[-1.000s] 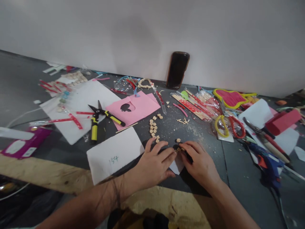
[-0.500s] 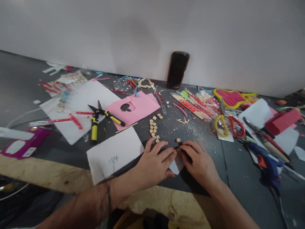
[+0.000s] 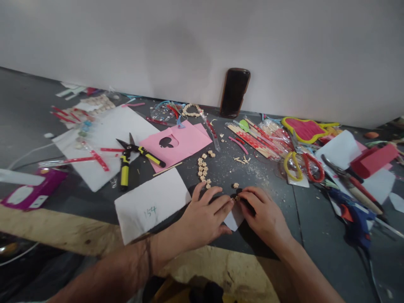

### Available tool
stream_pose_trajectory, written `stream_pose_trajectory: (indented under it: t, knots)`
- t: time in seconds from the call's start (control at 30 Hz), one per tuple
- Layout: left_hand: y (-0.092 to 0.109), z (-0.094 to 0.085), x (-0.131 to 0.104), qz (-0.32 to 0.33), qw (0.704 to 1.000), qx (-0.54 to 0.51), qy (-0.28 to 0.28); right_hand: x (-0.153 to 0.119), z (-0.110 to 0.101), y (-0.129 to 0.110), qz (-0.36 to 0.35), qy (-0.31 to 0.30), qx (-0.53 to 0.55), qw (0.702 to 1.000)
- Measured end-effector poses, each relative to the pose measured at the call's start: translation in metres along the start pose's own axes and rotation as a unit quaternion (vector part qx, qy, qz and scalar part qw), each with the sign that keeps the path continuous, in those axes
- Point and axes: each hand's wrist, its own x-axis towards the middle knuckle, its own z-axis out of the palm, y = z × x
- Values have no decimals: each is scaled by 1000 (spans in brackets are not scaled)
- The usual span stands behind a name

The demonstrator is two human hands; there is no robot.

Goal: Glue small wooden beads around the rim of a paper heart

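My left hand (image 3: 205, 216) lies palm down with its fingers spread. Its fingertips reach a small beige flower-shaped cluster (image 3: 236, 198) and the edge of a small white paper (image 3: 234, 218). From the other side my right hand (image 3: 264, 214) has curled fingers pinched against that same cluster, which they partly hide. Just beyond the fingertips a single beige flower-shaped piece (image 3: 235, 185) rests on the dark table. A curved row of similar beige flowers (image 3: 203, 167) runs away from my left fingers.
Left are white paper marked 154 (image 3: 151, 206), pink paper (image 3: 192, 141) and yellow-black pliers (image 3: 125, 170). A phone (image 3: 235, 92) leans on the wall. Short sticks (image 3: 242, 160), scissors (image 3: 305, 166), red-handled pliers (image 3: 356, 185) and a blue glue gun (image 3: 355, 214) lie right.
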Motion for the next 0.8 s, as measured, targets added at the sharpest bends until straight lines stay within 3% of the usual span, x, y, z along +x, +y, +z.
stream_pose_trajectory:
  t: [0.8]
  knots:
    - [1, -2, 1, -1, 1000, -16, 3, -7, -9, -7, 2, 10, -19, 1000]
